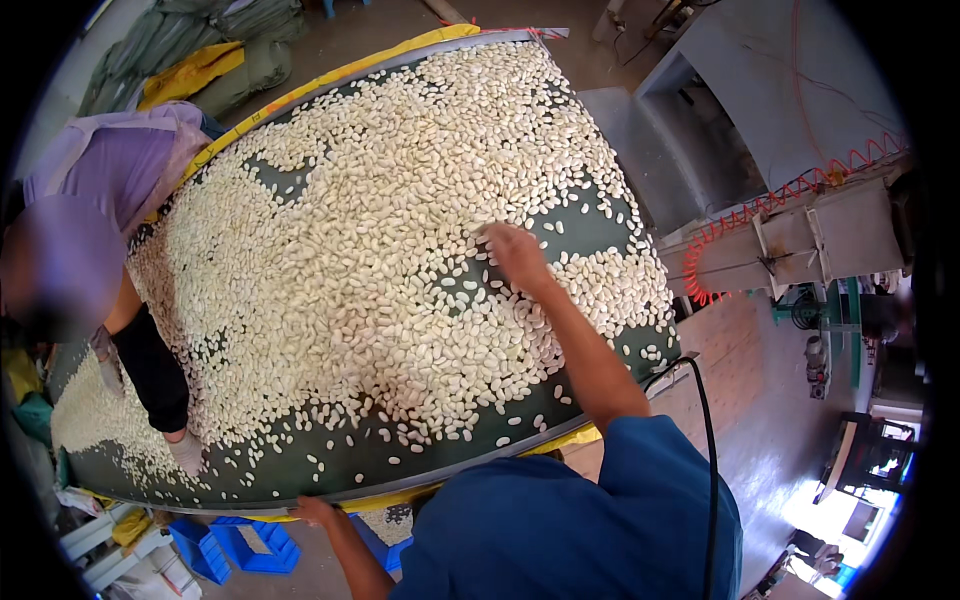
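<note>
White beans (370, 220) cover much of a sloping green table surface (590, 228). My right hand (512, 255) reaches over the middle right of the beans, fingers bent down at a bare green patch; its fingertips are too blurred to tell if they hold any. Low in the view, my left hand (312, 510) grips the near edge of the table (360, 500). At the left, a co-worker in purple (120, 165) leans over the table, with gloved hands (185, 450) among the beans.
Blue plastic bins (255, 560) lie below the near edge. Folded sacks (170, 55) sit at the upper left. A grey metal machine (780, 100) with a red coiled hose (700, 275) flanks the table's right, near a black cable (707, 420). Machinery (815, 370) stands farther right.
</note>
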A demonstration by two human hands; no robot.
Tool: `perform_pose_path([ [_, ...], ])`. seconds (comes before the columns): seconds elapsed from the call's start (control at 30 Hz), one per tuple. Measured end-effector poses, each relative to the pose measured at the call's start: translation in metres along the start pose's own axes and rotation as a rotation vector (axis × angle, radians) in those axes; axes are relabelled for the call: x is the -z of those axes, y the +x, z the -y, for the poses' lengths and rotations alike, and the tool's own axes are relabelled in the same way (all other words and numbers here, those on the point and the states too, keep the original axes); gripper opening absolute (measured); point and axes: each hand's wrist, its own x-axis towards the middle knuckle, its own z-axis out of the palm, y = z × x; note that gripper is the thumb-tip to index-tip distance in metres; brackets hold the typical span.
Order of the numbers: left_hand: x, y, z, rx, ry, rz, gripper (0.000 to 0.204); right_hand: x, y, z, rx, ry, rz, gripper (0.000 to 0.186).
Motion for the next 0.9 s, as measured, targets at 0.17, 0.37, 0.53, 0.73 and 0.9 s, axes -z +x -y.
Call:
perform_pose_path([
  [0.17, -0.007, -0.013, -0.027, -0.038, -0.04, 0.042, 0.055, 0.102, 0.002, -0.121, -0.344, 0.084, -0.464, 0.027],
  [0.37, -0.001, 0.01, -0.024, -0.023, -0.065, 0.067, 0.055, 0.088, -0.006, -0.063, -0.443, 0.457, -0.049, 0.024],
  [0.53, -0.005, 0.025, -0.026, -0.043, -0.085, 0.116, 0.055, 0.041, 0.016, -0.053, -0.051, -0.514, -0.102, 0.023],
  [0.73, -0.001, 0.05, -0.023, -0.044, -0.136, 0.159, 0.055, 0.027, 0.019, -0.035, -0.084, -0.049, 0.138, 0.021],
  [0.9, 0.006, 0.073, -0.015, -0.056, -0.269, 0.198, 0.055, 0.073, 0.061, -0.055, -0.38, 0.816, -0.194, 0.012],
])
